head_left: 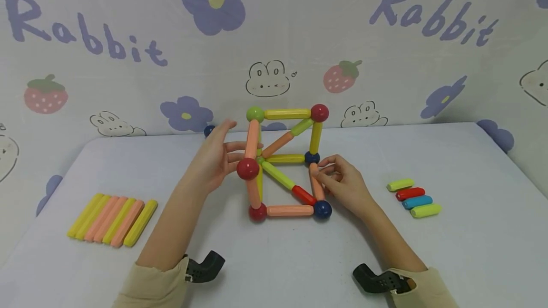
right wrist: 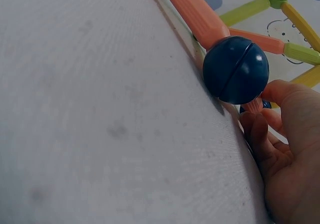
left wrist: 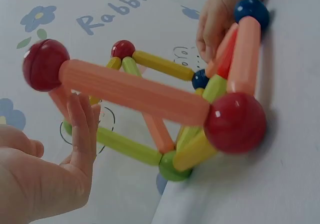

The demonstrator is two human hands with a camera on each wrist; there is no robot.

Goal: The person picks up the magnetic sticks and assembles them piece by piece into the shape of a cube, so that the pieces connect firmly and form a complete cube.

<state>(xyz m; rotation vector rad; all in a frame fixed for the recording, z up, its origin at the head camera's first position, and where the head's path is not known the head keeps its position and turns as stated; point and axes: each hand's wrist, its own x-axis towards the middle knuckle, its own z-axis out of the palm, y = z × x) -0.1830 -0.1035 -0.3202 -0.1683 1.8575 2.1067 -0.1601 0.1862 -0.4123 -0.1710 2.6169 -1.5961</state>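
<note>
A box-like frame of magnetic sticks and balls stands mid-table. Red balls [head_left: 248,169], a green ball [head_left: 255,114] and blue balls [head_left: 322,210] join its yellow, orange and green sticks. My left hand [head_left: 210,163] is at the frame's left side, its fingers extended behind the upper orange stick [head_left: 252,138]; whether they touch it I cannot tell. In the left wrist view those fingers [left wrist: 82,134] look straight. At the lower right, my right hand [head_left: 348,188] pinches the orange stick [head_left: 316,182] between two blue balls. Its thumb and fingers show close beside the near blue ball [right wrist: 236,70].
A row of yellow and orange sticks [head_left: 112,220] lies at the left. Short sticks in green, red and blue [head_left: 417,202] lie at the right. One loose dark blue ball [head_left: 209,130] sits at the back edge, behind my left hand. A printed cloth [head_left: 291,37] hangs behind the table.
</note>
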